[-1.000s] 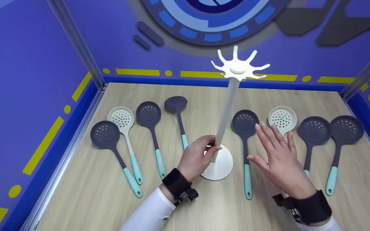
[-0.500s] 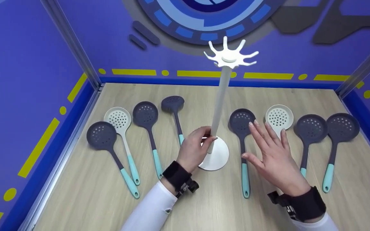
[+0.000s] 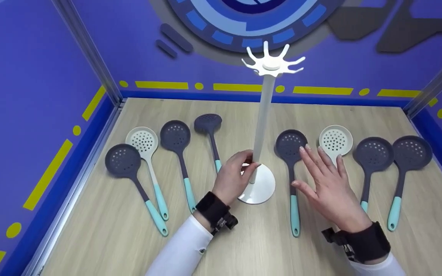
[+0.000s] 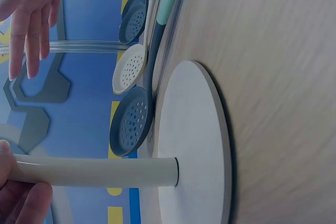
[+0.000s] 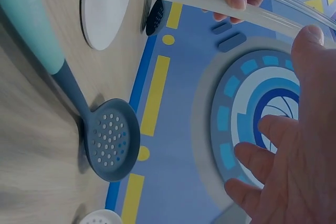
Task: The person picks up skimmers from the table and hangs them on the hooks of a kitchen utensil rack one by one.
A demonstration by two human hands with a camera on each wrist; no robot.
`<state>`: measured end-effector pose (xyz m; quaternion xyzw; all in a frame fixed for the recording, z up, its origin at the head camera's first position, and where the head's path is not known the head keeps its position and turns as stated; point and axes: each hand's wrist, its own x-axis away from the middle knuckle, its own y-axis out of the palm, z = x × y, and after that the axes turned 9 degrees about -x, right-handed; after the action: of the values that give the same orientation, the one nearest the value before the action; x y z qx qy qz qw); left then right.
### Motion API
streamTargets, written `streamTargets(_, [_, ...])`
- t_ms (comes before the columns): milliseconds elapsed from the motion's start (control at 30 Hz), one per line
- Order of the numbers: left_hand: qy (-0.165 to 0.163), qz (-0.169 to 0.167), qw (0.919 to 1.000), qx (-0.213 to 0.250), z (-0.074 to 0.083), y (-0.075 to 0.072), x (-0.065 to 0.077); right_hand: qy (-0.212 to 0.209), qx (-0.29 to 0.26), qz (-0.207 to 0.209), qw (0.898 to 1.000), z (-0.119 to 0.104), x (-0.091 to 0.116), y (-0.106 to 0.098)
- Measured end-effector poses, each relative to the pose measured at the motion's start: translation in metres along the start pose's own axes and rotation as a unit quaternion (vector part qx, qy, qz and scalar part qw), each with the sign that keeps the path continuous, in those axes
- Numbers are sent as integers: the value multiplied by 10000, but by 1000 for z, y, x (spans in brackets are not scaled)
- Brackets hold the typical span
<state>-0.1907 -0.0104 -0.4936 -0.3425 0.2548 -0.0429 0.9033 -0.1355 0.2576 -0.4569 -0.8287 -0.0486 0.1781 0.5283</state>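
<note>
My left hand (image 3: 233,178) grips the lower post of a white utensil stand (image 3: 264,119), thumb on one side and fingers behind. The stand's round base (image 4: 197,145) is on the table, and its top spreads into several curved hooks with nothing hanging on them. My right hand (image 3: 330,188) hovers with fingers spread and holds nothing. It overlaps the white skimmer (image 3: 335,141) and comes close beside a dark skimmer (image 5: 113,140) with a turquoise handle. In the right wrist view its curved fingers and thumb are apart from the post.
Left of the stand lie a dark skimmer (image 3: 123,161), another white skimmer (image 3: 142,142), a dark one (image 3: 175,136) and a face-down dark one (image 3: 208,122). Two dark skimmers overlap at the right (image 3: 374,154). Blue panels (image 3: 44,96) enclose the wooden table's back and sides.
Over the last second my left hand has shifted the stand a little away from me, and its post leans less to the right. The right hand stays almost in place, spread.
</note>
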Motion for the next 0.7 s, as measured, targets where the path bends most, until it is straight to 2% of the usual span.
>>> streamTargets(233, [111, 49, 9997, -198, -1, 1, -1, -176, 60, -66, 9998, 11, -6, 3])
streamTargets(500, [117, 62, 9998, -176, -1, 3, -1, -1083, 600, -38, 9923, 33, -20, 12])
streamTargets(700, [63, 55, 9998, -192, -1, 3, 0, -1443, 683, -469, 9861, 46, -34, 19])
